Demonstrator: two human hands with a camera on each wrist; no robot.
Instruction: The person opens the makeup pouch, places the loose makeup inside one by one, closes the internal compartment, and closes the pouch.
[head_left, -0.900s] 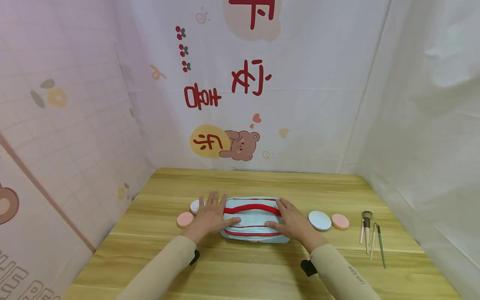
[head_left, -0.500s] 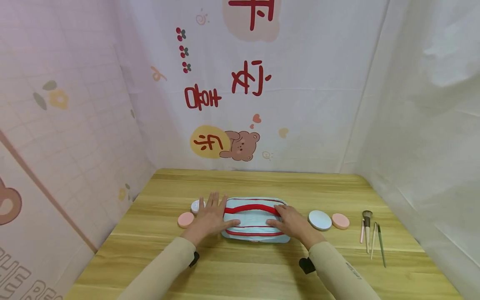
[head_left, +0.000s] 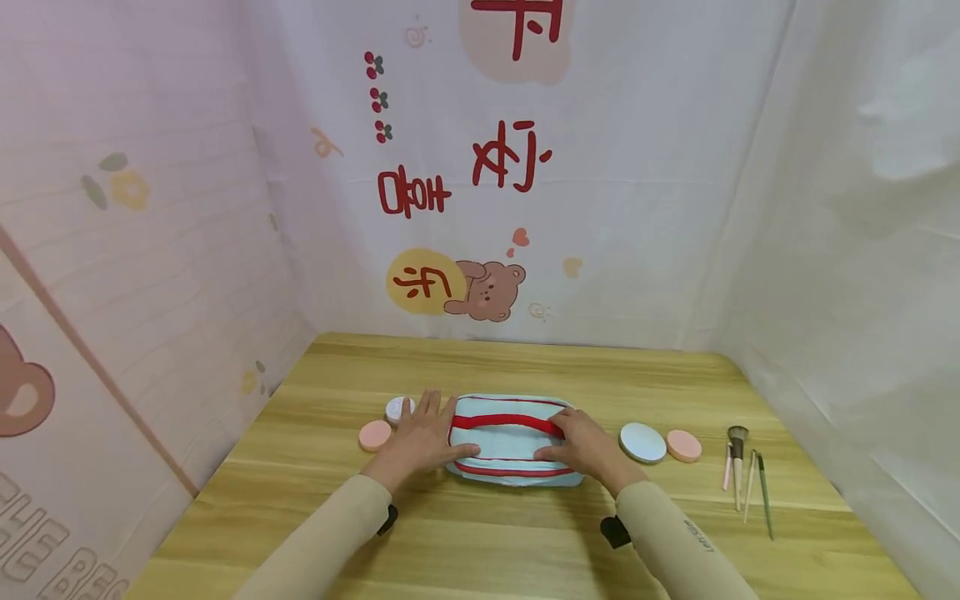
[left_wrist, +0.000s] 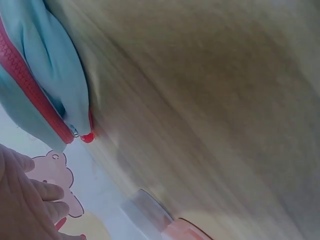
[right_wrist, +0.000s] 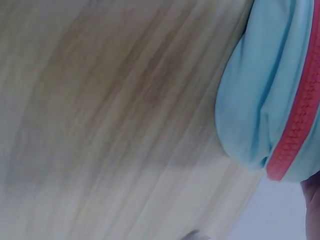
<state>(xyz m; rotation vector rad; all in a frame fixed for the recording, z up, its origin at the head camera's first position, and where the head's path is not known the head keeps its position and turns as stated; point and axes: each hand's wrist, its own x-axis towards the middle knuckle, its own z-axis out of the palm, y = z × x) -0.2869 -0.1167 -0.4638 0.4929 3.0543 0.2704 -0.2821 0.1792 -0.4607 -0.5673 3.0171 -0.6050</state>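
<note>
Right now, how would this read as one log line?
bag: on table | left hand: at left end | right hand: at right end | brush: farther right

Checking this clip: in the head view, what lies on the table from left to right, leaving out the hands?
Pink disc, small white disc, bag, large white disc, second pink disc, pink brush, wide brush, pale brush, green brush.

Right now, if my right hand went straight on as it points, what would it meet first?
Probably the curved red handle on the light-blue fabric bag; your right hand seems at its end, though depth is unclear.
</note>
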